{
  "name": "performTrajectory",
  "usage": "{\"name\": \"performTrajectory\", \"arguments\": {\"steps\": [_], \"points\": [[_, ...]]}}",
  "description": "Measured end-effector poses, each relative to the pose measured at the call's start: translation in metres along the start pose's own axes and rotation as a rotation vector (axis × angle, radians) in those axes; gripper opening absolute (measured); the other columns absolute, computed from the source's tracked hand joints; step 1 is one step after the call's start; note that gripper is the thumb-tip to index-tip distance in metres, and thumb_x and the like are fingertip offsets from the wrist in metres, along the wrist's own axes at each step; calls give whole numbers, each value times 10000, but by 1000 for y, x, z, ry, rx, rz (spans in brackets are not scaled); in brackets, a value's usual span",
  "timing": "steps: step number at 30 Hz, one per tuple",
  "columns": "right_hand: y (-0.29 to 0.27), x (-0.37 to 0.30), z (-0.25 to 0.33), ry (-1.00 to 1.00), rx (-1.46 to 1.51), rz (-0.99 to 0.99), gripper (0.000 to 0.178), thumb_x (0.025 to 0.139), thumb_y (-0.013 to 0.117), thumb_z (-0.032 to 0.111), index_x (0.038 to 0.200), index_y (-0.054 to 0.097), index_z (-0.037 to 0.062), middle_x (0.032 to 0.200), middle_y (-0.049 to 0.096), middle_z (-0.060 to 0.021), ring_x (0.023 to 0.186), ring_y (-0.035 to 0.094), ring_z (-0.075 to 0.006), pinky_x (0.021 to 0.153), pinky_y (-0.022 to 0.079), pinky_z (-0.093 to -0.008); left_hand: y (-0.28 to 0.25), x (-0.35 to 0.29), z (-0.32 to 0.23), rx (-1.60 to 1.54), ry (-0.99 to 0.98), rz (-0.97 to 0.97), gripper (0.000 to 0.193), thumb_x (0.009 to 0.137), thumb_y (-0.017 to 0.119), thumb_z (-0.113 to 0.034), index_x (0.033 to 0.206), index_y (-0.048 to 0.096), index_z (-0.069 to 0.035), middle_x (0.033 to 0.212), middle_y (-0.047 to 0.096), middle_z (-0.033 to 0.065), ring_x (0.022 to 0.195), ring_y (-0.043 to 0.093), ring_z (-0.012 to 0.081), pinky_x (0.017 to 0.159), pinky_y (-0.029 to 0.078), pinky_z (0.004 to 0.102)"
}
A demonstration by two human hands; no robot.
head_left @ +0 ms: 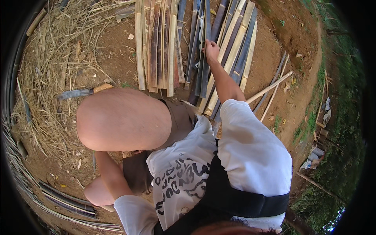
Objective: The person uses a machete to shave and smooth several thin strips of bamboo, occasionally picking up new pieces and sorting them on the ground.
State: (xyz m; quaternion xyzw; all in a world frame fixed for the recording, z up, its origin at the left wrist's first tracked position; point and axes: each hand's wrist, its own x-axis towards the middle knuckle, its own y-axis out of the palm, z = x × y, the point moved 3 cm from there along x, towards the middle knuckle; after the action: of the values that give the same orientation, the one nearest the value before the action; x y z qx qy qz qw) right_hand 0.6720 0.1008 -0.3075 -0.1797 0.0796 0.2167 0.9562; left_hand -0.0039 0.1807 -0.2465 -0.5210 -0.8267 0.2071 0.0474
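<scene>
My right hand (212,51) reaches out to the far side, fingers closed round the edge of a dark split bamboo strip (205,76). That strip lies among a bundle of pale and dark bamboo strips (234,43) spread lengthwise on the ground. Just left of it is a second bundle of mostly pale and brown strips (159,51). My left forearm (111,174) passes beneath my raised knee, which hides the left hand. A knife (76,94) with a broad blade and a wooden handle lies on the ground beyond that knee.
Dry fibres and shavings (51,78) cover the ground at left. Long thin strips (23,168) curve along the left and lower-left edge. Several poles (270,87) lie right of the bundles on brown soil, with green growth (340,137) beyond and pale litter (313,157) near it.
</scene>
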Motion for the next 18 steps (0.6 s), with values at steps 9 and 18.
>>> {"name": "performTrajectory", "arguments": {"steps": [9,18], "points": [[12,-54,35,-751,-734,-137,595,835,748,351,1293,561,20,1245,534,-232,1146,523,-424,969,442,-498,5,-17,-26,-1,23,20,381,1013,566,-199,1356,506,-44,882,624,52,806,614,175,765,517,364],[6,-64,24,-681,-1030,-87,408,737,697,54,1142,647,57,1206,537,-158,1110,549,-348,909,463,-469,16,-24,-45,-25,52,85,379,1014,562,-197,1357,505,-45,886,623,52,811,614,174,770,517,362]]}}
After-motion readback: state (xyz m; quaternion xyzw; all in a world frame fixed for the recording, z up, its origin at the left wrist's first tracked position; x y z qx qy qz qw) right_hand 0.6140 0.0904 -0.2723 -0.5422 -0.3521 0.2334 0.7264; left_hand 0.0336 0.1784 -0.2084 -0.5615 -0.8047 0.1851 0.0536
